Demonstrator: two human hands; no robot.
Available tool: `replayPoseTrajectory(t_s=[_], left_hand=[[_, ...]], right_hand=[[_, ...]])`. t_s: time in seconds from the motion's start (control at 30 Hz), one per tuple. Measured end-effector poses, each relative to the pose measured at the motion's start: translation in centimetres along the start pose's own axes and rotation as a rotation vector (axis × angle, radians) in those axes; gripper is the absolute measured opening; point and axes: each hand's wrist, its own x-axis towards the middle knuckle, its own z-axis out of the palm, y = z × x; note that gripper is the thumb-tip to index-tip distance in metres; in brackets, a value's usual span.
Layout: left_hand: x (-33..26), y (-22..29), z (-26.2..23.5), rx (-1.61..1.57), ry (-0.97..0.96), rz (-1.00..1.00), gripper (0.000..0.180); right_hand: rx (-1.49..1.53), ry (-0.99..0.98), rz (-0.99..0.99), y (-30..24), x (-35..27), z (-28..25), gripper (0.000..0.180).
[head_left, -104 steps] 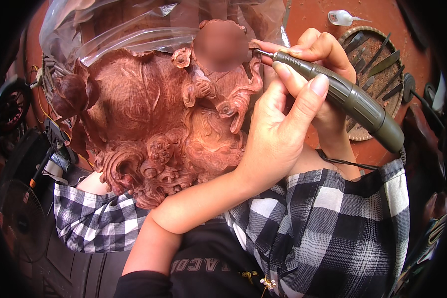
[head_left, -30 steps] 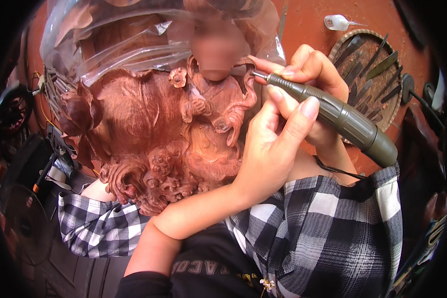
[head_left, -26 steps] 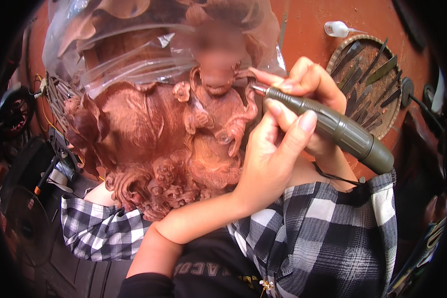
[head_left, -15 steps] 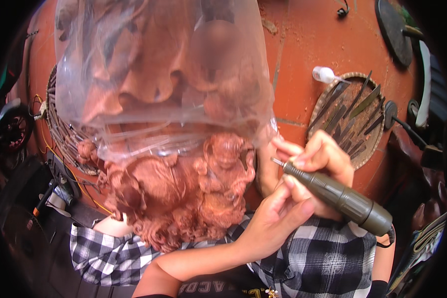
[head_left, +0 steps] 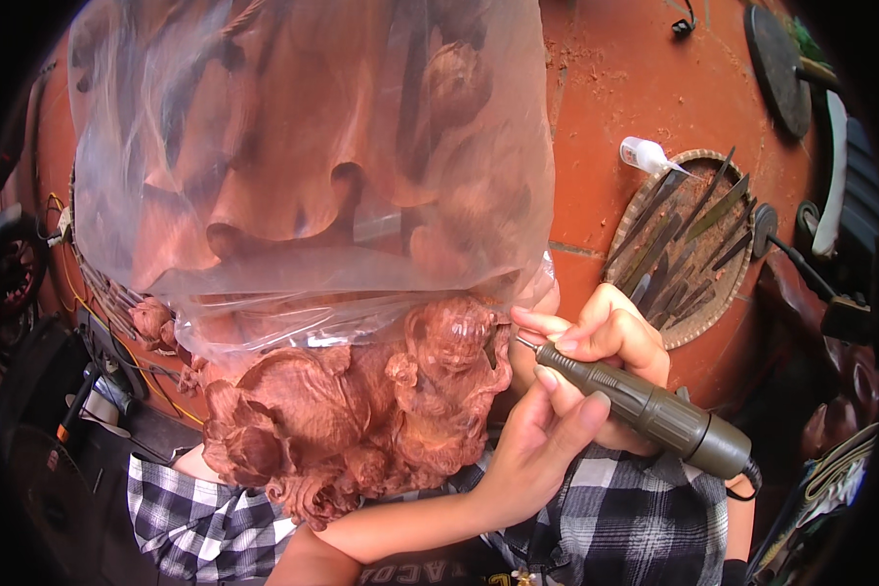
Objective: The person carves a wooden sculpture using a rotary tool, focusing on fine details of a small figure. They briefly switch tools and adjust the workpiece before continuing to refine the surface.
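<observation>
A dark olive handheld rotary carving tool (head_left: 645, 405) slants across the right of the view, its thin metal bit (head_left: 527, 342) pointing up-left toward a carving. My right hand (head_left: 620, 337) curls around the tool's front from the far side, fingertips close to the bit. On the near side, my left hand (head_left: 542, 439) has fingertips against the tool's narrow front, with the thumb beside the body. Left of both hands sits a reddish-brown wood carving (head_left: 303, 400) with rounded, flower-like and figure-like relief. Cloudy plastic sheeting (head_left: 293, 215) covers its far part.
A round woven tray (head_left: 689, 337) of flat dark carving tools (head_left: 718, 210) lies on the red tiled floor (head_left: 615, 88). A small white bottle (head_left: 645, 154) rests at its rim. A yellow cord (head_left: 117, 337) runs along the left, and a dark disc-shaped base (head_left: 776, 73) stands far right.
Both hands and the rotary tool have shifted slightly left, bringing the bit nearer the carving's right edge. The carving and plastic appear a little lower in view.
</observation>
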Motion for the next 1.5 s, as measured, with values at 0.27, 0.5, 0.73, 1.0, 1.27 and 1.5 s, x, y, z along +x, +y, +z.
replayPoseTrajectory(t_s=[0.27, 0.5, 0.73, 1.0, 1.27, 1.5], left_hand=[[0.4, 0.7, 0.0, 0.019, 0.060, 0.037, 0.060], [0.6, 1.0, 0.2, -0.018, 0.087, 0.003, 0.060], [0.5, 1.0, 0.2, -0.023, 0.099, 0.003, 0.069], [0.4, 0.8, 0.1, -0.026, 0.088, -0.009, 0.071], [0.2, 0.8, -0.1, -0.002, 0.079, 0.001, 0.067], [0.1, 0.7, -0.4, 0.028, 0.071, -0.012, 0.060]], right_hand=[[0.015, -0.004, 0.003, 0.4, 0.3, 0.1, 0.026], [0.022, 0.014, 0.012, 0.6, 0.6, 0.2, 0.025], [0.007, 0.020, -0.016, 0.8, 0.5, 0.4, 0.024], [-0.027, -0.005, -0.044, 0.6, 0.6, 0.1, 0.026], [-0.007, 0.010, -0.034, 0.6, 0.4, 0.3, 0.027], [0.063, 0.049, -0.004, 0.8, 0.2, 0.6, 0.026]])
